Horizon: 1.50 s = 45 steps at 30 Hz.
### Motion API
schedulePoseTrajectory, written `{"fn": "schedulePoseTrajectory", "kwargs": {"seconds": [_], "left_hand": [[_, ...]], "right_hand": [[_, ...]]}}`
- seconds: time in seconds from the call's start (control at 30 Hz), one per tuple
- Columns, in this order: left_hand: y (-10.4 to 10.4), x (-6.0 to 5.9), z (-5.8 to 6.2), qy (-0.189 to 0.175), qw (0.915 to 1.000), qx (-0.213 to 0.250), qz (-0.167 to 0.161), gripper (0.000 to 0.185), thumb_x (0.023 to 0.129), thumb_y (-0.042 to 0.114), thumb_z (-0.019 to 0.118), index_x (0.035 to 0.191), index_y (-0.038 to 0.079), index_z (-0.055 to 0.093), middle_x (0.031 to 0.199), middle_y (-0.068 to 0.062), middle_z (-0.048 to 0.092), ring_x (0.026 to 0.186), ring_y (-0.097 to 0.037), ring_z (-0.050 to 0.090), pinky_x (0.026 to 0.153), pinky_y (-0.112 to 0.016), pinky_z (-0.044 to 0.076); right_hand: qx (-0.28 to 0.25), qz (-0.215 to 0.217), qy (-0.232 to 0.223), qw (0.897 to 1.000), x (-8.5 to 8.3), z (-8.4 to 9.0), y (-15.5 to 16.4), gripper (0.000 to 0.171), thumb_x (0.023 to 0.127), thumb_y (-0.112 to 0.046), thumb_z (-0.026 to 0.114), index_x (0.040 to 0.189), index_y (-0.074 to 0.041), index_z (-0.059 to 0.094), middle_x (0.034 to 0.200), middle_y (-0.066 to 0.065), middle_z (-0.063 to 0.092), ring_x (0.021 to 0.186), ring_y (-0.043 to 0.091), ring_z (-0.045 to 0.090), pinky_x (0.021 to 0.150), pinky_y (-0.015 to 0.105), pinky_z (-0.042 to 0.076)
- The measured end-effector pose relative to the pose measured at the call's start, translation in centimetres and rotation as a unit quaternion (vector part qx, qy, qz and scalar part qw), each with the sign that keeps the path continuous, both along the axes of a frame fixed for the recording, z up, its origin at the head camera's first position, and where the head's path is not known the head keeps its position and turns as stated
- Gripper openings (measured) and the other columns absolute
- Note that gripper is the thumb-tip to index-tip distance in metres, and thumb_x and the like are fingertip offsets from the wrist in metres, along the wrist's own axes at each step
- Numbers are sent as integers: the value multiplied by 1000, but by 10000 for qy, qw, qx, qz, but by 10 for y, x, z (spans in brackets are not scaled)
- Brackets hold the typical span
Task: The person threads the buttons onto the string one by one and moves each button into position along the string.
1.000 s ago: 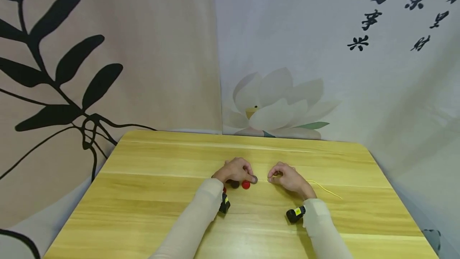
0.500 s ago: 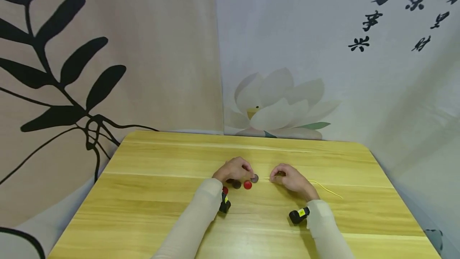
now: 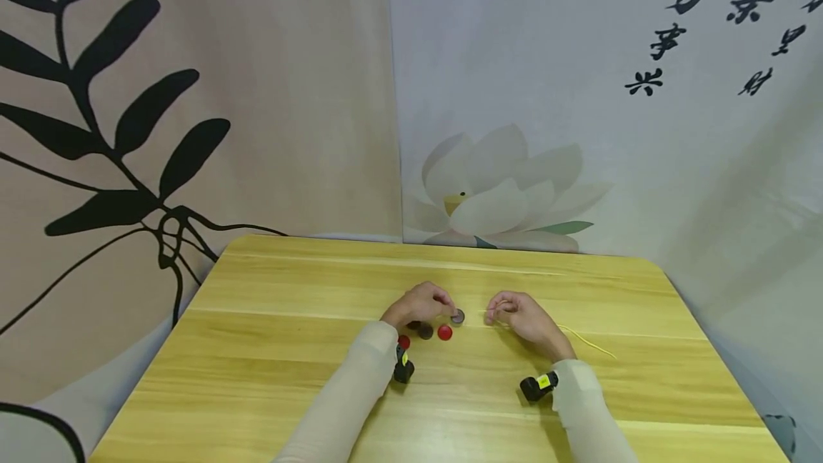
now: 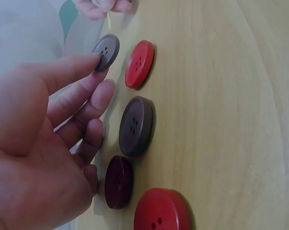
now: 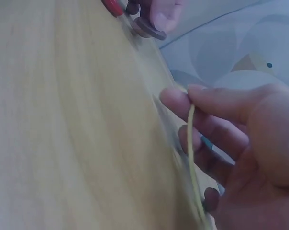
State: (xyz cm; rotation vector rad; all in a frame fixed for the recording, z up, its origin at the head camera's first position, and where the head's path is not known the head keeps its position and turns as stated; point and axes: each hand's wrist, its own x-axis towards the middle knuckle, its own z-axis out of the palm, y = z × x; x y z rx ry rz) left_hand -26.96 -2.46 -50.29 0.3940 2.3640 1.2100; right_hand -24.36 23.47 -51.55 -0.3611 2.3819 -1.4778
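Note:
My left hand [image 4: 53, 115] pinches a grey-brown four-hole button [image 4: 107, 51] between thumb and fingers, its face tilted up. Beside that hand several large buttons lie in a row on the table: a bright red button [image 4: 139, 64], a dark brown button [image 4: 136, 126], a dark maroon button [image 4: 118, 182] and another red button [image 4: 161, 211]. A short way to the right, my right hand [image 3: 522, 314] pinches a thin yellow cord [image 5: 192, 158] near its end, thumb against forefinger. A short tip pokes out past the fingertips toward the left hand. The cord's tail trails over the table behind the right hand.
The wooden table [image 3: 289, 377] has a far edge close beyond both hands. A printed cloth [image 3: 308, 91] hangs behind it. Each wrist wears a small black camera, such as the right one [image 3: 537, 386].
Over the last second my right hand has drawn slightly right with the cord, widening the gap to the left hand. The left hand still holds the grey-brown button, now showing more of its face.

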Motion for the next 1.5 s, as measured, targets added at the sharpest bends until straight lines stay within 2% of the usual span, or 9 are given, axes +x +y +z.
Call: {"fn": "schedulePoseTrajectory", "kwargs": {"seconds": [0.1, 0.27, 0.5, 0.67, 0.87, 1.0, 1.17, 1.4, 1.5], "left_hand": [[0, 1, -1, -4, 9999, 55, 123, 12, 93, 27, 68, 87, 19, 75, 97, 8, 70, 95, -13, 57, 92, -39, 45], [-1, 5, -1, 161, 9990, 135, 388, 11, 93, 28, 68, 87, 20, 74, 96, 7, 68, 93, -14, 57, 89, -39, 45], [-3, 12, 0, 539, 9929, 353, 996, 10, 93, 25, 69, 88, 19, 75, 93, 5, 67, 86, -14, 57, 81, -34, 47], [-5, 14, 2, 458, 9883, 617, 1315, 9, 93, 23, 69, 91, 17, 75, 94, 2, 68, 82, -16, 56, 72, -31, 46], [-4, 17, 8, 426, 9852, 716, 1497, 9, 92, 24, 71, 91, 16, 75, 91, 2, 67, 78, -16, 56, 68, -29, 46], [-4, 19, 12, 453, 9813, 751, 1716, 10, 90, 23, 73, 89, 14, 76, 86, 0, 66, 73, -16, 54, 64, -28, 45], [-3, 22, 13, 353, 9772, 832, 1923, 9, 90, 23, 73, 87, 14, 77, 85, 0, 65, 70, -16, 52, 62, -28, 43], [-1, 27, 17, 185, 9740, 1051, 2000, 11, 91, 25, 72, 87, 16, 77, 88, -8, 68, 63, -14, 47, 57, -27, 39], [-2, 30, 21, 141, 9720, 1167, 2033, 12, 91, 27, 72, 87, 16, 77, 88, -6, 68, 65, -16, 48, 58, -29, 39]], "right_hand": [[-42, -64, -107, 9999, 1, 2, -1, 15, 99, -7, 58, 110, 0, 64, 99, 13, 74, 96, 24, 69, 92, 39, 50], [136, -120, -59, 9998, 3, 6, -4, 16, 99, -11, 59, 109, -1, 68, 102, 11, 74, 99, 23, 68, 88, 38, 50], [172, -293, 184, 9993, 7, 17, -8, 16, 98, -9, 58, 107, -2, 70, 99, 10, 75, 99, 26, 69, 89, 41, 51], [85, -429, 326, 9985, 10, 25, -14, 17, 98, -6, 57, 106, 0, 70, 98, 9, 75, 99, 30, 70, 91, 44, 53], [64, -584, 492, 9971, 14, 32, -18, 16, 98, -6, 57, 105, 1, 70, 95, 7, 75, 99, 33, 70, 91, 46, 52], [79, -549, 784, 9954, 17, 38, -22, 15, 98, -5, 57, 105, 2, 69, 93, 7, 73, 98, 34, 69, 81, 37, 53], [187, -589, 975, 9933, 22, 45, -26, 14, 99, -6, 57, 104, 1, 68, 92, 6, 73, 97, 37, 67, 66, 29, 46], [193, -763, 1146, 9903, 24, 46, -27, 13, 98, -5, 57, 103, 0, 69, 90, 4, 74, 94, 39, 66, 64, 28, 44], [188, -760, 1306, 9883, 25, 46, -30, 12, 97, -6, 59, 100, -2, 70, 88, 3, 74, 91, 38, 66, 66, 29, 43]]}}
